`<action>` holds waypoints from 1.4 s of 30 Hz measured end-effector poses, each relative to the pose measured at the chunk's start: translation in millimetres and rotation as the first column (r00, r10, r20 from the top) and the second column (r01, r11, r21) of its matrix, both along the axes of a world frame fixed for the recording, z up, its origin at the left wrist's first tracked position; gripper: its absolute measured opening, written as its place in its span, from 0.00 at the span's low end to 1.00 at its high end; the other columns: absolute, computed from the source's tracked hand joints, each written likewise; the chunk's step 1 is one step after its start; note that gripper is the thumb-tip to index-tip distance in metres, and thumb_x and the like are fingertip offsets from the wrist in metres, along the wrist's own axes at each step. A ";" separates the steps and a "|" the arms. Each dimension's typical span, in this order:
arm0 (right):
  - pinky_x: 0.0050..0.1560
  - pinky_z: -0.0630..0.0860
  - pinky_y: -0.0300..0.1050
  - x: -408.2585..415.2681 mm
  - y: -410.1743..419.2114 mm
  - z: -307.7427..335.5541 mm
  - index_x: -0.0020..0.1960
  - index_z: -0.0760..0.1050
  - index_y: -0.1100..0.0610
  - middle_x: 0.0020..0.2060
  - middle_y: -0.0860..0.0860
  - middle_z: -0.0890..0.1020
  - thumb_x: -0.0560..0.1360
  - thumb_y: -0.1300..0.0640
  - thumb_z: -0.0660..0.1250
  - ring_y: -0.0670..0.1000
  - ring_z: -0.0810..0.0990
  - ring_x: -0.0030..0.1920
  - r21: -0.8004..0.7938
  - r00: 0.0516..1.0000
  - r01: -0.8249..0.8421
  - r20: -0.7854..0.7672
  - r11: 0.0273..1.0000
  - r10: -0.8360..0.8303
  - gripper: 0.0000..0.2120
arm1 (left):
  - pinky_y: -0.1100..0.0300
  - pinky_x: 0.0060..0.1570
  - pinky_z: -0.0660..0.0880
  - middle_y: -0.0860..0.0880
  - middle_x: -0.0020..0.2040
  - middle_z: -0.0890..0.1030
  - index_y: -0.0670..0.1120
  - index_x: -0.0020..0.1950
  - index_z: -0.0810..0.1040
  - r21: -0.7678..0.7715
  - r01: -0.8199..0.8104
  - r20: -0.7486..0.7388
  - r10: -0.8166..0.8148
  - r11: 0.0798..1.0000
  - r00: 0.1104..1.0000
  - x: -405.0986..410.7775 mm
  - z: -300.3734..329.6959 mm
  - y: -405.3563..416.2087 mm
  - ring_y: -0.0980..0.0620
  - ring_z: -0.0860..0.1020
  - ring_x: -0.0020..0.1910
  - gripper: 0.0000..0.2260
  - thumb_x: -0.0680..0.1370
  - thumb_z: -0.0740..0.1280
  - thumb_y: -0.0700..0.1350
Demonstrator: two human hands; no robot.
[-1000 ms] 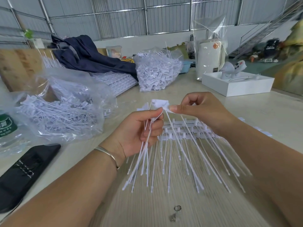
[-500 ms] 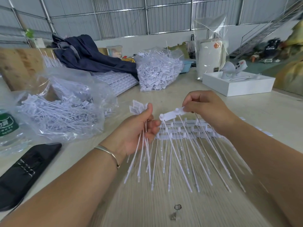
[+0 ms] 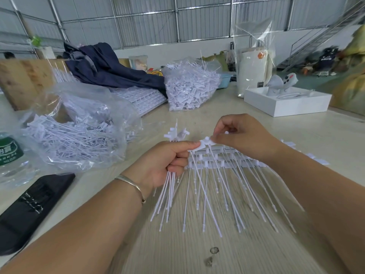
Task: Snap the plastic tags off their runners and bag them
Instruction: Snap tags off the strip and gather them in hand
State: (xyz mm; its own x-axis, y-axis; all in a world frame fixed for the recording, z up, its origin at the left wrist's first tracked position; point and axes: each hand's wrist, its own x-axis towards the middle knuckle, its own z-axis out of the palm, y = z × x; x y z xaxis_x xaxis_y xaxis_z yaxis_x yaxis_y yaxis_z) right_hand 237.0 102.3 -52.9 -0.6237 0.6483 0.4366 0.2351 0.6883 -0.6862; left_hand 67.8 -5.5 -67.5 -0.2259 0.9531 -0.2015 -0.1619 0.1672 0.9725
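1. At the middle of the counter [image 3: 227,119], the left hand [image 3: 164,163] is curled round a bundle of loose tags [image 3: 167,192]; their flat heads stick up above the fist and their thin tails hang down below it toward the counter.
2. Just to its right, the right hand [image 3: 243,135] pinches the head of a single tag [image 3: 205,144] between thumb and fingertips; that head touches the left thumb tip.
3. Under both hands lies the runner [image 3: 223,161], a white strip with many tags attached, their long tails fanned toward the near edge of the counter.
4. A thin metal bangle [image 3: 132,183] sits on the left wrist.
5. Left of the hands, a clear plastic bag [image 3: 79,135] lies open on its side, partly filled with snapped-off tags.
6. Farther back stands a second bag [image 3: 191,88], heaped full of tags, with a stack of flat white runner sheets [image 3: 142,97] beside it and a dark blue garment [image 3: 110,70] draped behind.
7. On the near left are a black case [image 3: 33,206] and a water bottle [image 3: 9,157] with a green label.
8. A white box [image 3: 286,101] sits at the far right with a pale object resting on top.
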 end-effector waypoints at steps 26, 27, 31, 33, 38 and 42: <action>0.32 0.62 0.39 1.1 -9.3 7.7 0.41 0.75 0.69 0.28 0.53 0.66 0.61 0.39 0.74 0.49 0.62 0.29 -0.225 0.970 -0.188 -0.198 0.956 0.144 0.32 | 0.70 0.17 0.53 0.49 0.34 0.77 0.45 0.40 0.73 0.243 0.164 0.312 -0.237 0.956 0.920 10.7 9.2 -7.2 0.60 0.60 0.24 0.06 0.74 0.67 0.45; 0.32 0.60 0.41 2.3 -8.2 7.9 0.41 0.75 0.70 0.28 0.55 0.64 0.61 0.40 0.75 0.52 0.61 0.30 -0.225 0.970 -0.175 -0.208 0.959 0.128 0.32 | 0.70 0.15 0.54 0.50 0.31 0.76 0.45 0.38 0.72 0.242 0.148 0.318 -0.223 0.959 0.922 9.5 9.3 -6.8 0.60 0.61 0.21 0.07 0.74 0.67 0.45; 0.36 0.59 0.46 4.8 -5.3 8.7 0.39 0.75 0.69 0.32 0.58 0.66 0.61 0.44 0.77 0.57 0.61 0.35 -0.246 0.962 -0.148 -0.262 0.958 0.081 0.28 | 0.70 0.15 0.54 0.54 0.24 0.66 0.47 0.29 0.74 0.214 0.103 0.260 -0.158 0.971 0.953 5.4 9.2 -6.1 0.60 0.59 0.18 0.09 0.70 0.69 0.42; 0.36 0.60 0.44 5.4 -3.8 9.0 0.38 0.75 0.68 0.31 0.57 0.67 0.63 0.48 0.78 0.55 0.62 0.34 -0.242 0.960 -0.146 -0.269 0.959 0.078 0.24 | 0.70 0.17 0.53 0.55 0.23 0.62 0.49 0.28 0.73 0.172 0.109 0.165 -0.138 0.979 0.977 5.4 8.9 -6.3 0.60 0.57 0.19 0.10 0.68 0.70 0.42; 0.31 0.63 0.34 7.2 -6.1 12.8 0.35 0.78 0.65 0.27 0.56 0.70 0.66 0.59 0.78 0.49 0.65 0.31 -0.192 0.974 -0.135 -0.207 0.972 0.094 0.12 | 0.68 0.16 0.53 0.56 0.23 0.58 0.52 0.28 0.71 0.047 0.150 -0.047 -0.148 0.987 0.988 7.8 8.6 -5.2 0.59 0.54 0.19 0.13 0.68 0.72 0.42; 0.37 0.65 0.43 7.5 -9.4 14.6 0.33 0.81 0.62 0.33 0.68 0.75 0.66 0.61 0.76 0.53 0.68 0.34 -0.159 0.992 -0.105 -0.092 0.982 0.091 0.07 | 0.67 0.17 0.52 0.54 0.24 0.59 0.52 0.26 0.69 -0.050 0.151 -0.199 -0.158 0.987 0.967 7.7 9.3 -5.3 0.58 0.55 0.20 0.19 0.74 0.69 0.40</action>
State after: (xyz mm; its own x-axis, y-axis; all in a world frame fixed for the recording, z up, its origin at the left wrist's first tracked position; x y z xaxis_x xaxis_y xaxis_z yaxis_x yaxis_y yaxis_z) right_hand 244.5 92.9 -38.3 -0.6535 0.6527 0.3831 0.1090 0.5821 -0.8058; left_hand 75.5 -10.8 -58.1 -0.1157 0.9730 -0.1995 0.0679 0.2082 0.9757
